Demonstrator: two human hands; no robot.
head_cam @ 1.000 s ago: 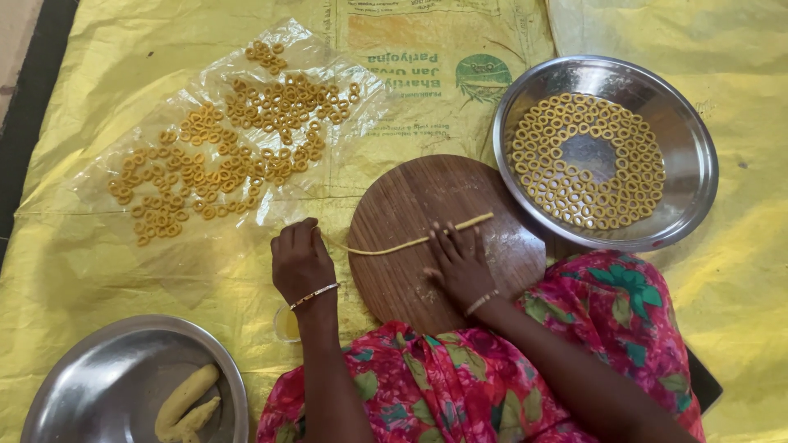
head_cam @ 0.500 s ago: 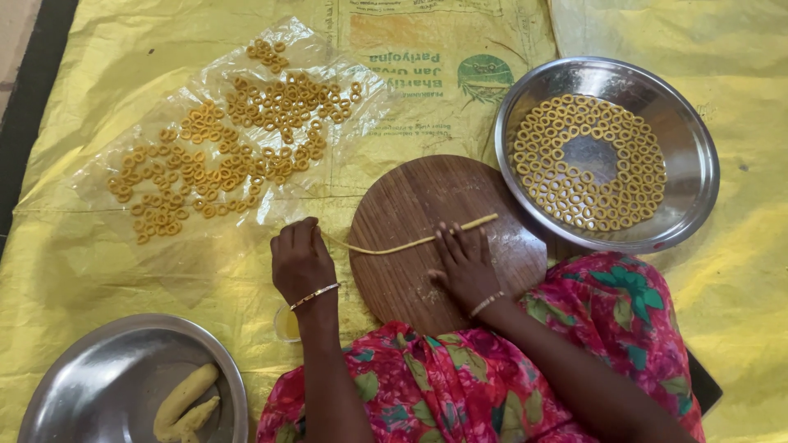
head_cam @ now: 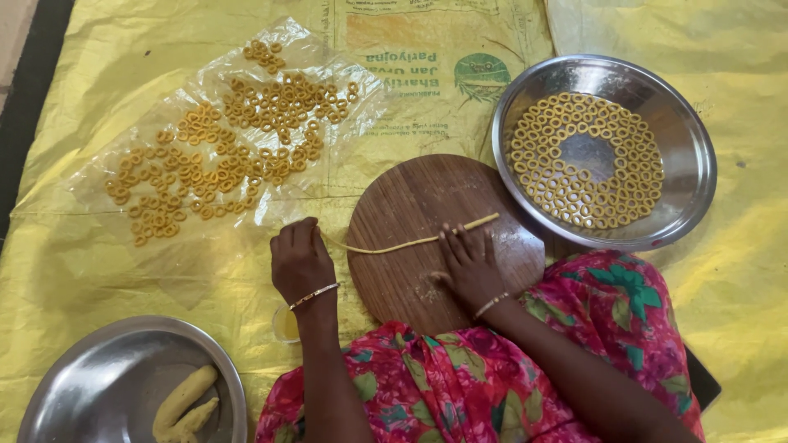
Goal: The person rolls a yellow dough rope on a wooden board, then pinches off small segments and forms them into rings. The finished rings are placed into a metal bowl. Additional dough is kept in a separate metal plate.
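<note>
A thin yellow dough rope (head_cam: 410,243) lies across a round wooden board (head_cam: 427,197). My left hand (head_cam: 302,262) rests on the yellow sheet just off the board's left edge, fingers curled over the rope's left end. My right hand (head_cam: 469,267) lies on the board with its fingers flat on the rope near its middle. The rope's right end sticks out past my right hand toward the steel bowl.
A steel bowl (head_cam: 685,148) at the right holds several small dough rings. More rings dry on a clear plastic sheet (head_cam: 328,176) at the upper left. A steel plate (head_cam: 98,385) at the lower left holds lumps of dough (head_cam: 185,402). A small cup (head_cam: 285,326) stands by my left wrist.
The rope's left end has stretched a little further toward my left hand. Both hands have barely shifted.
</note>
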